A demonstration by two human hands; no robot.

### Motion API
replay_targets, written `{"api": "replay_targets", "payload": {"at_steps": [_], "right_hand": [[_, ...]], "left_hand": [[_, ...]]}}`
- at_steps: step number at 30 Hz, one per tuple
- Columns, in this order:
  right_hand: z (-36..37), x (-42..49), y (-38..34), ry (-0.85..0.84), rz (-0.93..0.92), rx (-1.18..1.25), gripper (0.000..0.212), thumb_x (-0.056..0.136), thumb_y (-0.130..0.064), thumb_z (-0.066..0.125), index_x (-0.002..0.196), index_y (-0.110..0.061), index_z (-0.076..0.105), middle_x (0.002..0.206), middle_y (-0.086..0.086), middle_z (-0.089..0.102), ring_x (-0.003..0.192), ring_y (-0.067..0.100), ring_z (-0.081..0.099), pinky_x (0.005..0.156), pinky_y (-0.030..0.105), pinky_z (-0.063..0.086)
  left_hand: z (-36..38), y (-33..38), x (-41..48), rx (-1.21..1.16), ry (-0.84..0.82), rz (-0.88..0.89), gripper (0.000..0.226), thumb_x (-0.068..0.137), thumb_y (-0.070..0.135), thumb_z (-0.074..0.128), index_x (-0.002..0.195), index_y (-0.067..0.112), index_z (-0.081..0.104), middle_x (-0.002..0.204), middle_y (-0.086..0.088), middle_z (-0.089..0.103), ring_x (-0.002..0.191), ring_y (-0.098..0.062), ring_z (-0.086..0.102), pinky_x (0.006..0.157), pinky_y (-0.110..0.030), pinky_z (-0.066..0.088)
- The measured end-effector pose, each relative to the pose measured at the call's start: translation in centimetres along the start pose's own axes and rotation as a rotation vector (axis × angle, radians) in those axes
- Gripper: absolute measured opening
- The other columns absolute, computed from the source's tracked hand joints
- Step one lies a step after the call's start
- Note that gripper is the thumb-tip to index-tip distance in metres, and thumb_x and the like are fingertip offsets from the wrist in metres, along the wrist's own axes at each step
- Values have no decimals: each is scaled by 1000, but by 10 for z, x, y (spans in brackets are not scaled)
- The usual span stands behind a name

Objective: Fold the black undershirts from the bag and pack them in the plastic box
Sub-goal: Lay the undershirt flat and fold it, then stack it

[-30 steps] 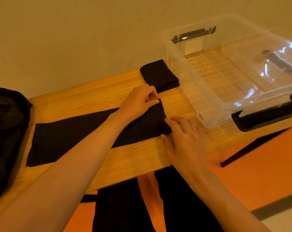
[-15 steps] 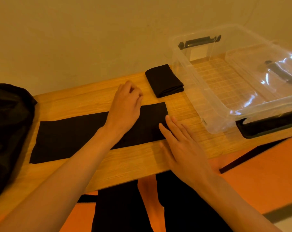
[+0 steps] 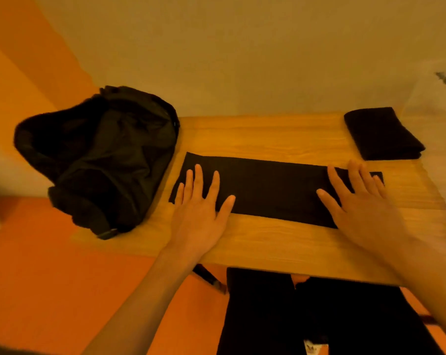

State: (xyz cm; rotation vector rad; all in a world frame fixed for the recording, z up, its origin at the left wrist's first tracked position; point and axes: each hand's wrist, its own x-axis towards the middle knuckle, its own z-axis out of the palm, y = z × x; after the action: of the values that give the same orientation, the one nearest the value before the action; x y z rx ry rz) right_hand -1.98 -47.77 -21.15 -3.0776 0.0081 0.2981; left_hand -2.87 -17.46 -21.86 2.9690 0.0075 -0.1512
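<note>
Fingers of the left hand (image 3: 200, 208) and right hand (image 3: 357, 201) lie spread flat, gripping nothing, on the long folded undershirt (image 3: 273, 190) on the table (image 3: 268, 139); smooth it evenly before folding end over end

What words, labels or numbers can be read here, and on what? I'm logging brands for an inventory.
None can be read.
A small pale tag or mark shows on the dark trousers at the bottom edge: too small and blurred to read.
The bag, the flat undershirt and the folded undershirt show no print.
</note>
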Motion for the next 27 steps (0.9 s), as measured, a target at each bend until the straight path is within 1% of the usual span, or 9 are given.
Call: {"api": "replay_targets", "payload": {"at_steps": [2,4,8,12,16,19,22,24,27], "right_hand": [[-18,4,-22,80,-16,10,84,90,-69,5,162,-24,3,167,19,5,155,31,-2,126,47,6],[-34,17,-60,196,-138,76,75,97,-62,25,160,-22,20,163,17,25,153,33,17,123,48,18],[-46,69,-162,174,-403,370,45,102,-43,51,143,-26,50,134,6,57,125,23,53,101,36,45],[-33,124,-239,118,-517,399,38,97,-48,59,127,-23,64,116,4,64,101,15,59,80,29,44],[-11,151,-262,199,-500,353,41,90,-55,66,107,-18,64,106,7,61,96,23,60,72,32,44],[-2,160,-263,268,-450,342,43,92,-58,60,100,-16,59,99,6,62,90,24,59,71,37,47],[-11,156,-256,381,-519,223,45,101,-54,44,123,-18,61,119,10,63,110,28,57,91,41,48],[-17,143,-238,403,-684,136,55,106,-53,29,144,-21,51,144,9,54,133,29,47,107,42,37],[-14,122,-211,183,-865,-53,74,99,-60,-3,160,-25,19,168,-2,12,156,17,4,125,36,6]], "left_hand": [[9,-6,-4,33,38,-42,75,97,72,7,160,34,-11,165,-11,-26,150,-25,-30,126,-45,-10],[18,-9,-8,33,145,-81,78,96,75,7,160,32,-10,165,-17,-24,151,-30,-29,126,-48,-9],[24,-5,-12,-7,207,-133,84,93,76,13,162,30,2,165,-25,-16,153,-34,-23,125,-50,-8],[25,-8,-11,-15,233,-136,85,93,75,18,163,28,12,165,-27,-8,155,-36,-15,125,-52,0],[26,-9,-10,-15,220,-136,86,92,76,18,163,28,11,166,-26,-9,155,-33,-16,125,-52,-3],[24,-9,-10,-17,202,-132,85,93,76,17,163,29,6,165,-25,-14,154,-33,-19,125,-52,-3],[24,-8,-12,-31,215,-134,87,94,75,14,163,24,4,165,-24,-14,154,-32,-18,125,-52,-2],[24,-8,-14,-35,233,-147,89,96,74,11,162,15,4,166,-22,-10,155,-30,-16,125,-53,-2],[23,-9,-13,-13,226,-169,94,97,73,7,161,4,3,167,-21,-7,156,-29,-13,125,-52,-1]]}}
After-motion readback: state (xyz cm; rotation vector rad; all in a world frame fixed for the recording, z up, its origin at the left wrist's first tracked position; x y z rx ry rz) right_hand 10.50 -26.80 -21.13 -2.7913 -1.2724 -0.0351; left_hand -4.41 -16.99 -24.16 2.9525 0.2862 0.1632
